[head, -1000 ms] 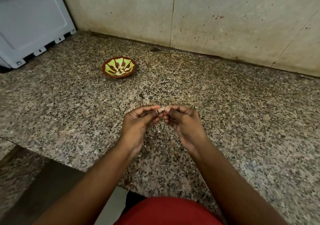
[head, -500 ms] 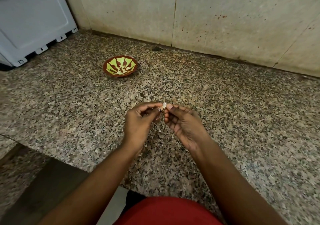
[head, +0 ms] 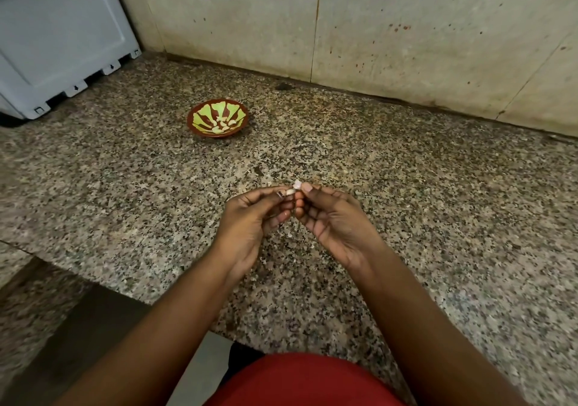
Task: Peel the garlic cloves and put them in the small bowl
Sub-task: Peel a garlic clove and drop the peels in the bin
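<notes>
Head view: left hand (head: pixel 250 222) and right hand (head: pixel 336 218) both pinching one garlic clove (head: pixel 290 191) above the bench (head: pixel 438 186); skin now lifted further, peeling nearly done. Small bowl (head: pixel 218 118) well apart, holding peeled cloves.

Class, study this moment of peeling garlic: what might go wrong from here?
1. The small pale garlic clove, pinched only at the fingertips of the left hand and right hand, may slip onto the speckled granite counter.
2. The brown-and-green patterned bowl sits far off, so carrying risks a drop.
</notes>
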